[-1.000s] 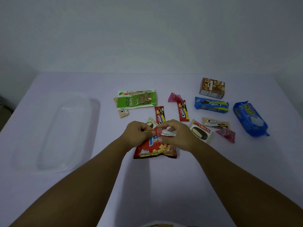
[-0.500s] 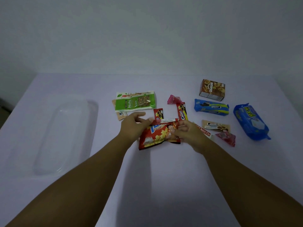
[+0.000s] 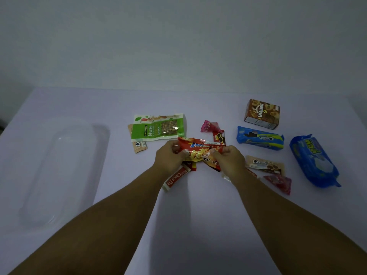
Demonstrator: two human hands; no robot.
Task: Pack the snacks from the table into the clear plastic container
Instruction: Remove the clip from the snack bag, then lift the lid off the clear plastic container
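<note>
While both hands pinch it, left hand (image 3: 170,158) and right hand (image 3: 228,159) at opposite ends: red popcorn bag (image 3: 199,150), light, crinkly, probably slippery; grip at sealed edges. Clear plastic container (image 3: 59,171) empty.

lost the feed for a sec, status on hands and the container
Left hand and right hand both gripping red popcorn bag, bunching small packets with it. Clear container on the left, nothing in it yet. Path to it open.

Both forearms run off the frame at six o'clock. The left hand (image 3: 168,159) covers part of the red-and-white Choco Pie wrapper (image 3: 175,178); the small tan sachet (image 3: 139,144) hides beneath the green nuts pouch (image 3: 158,127).
</note>
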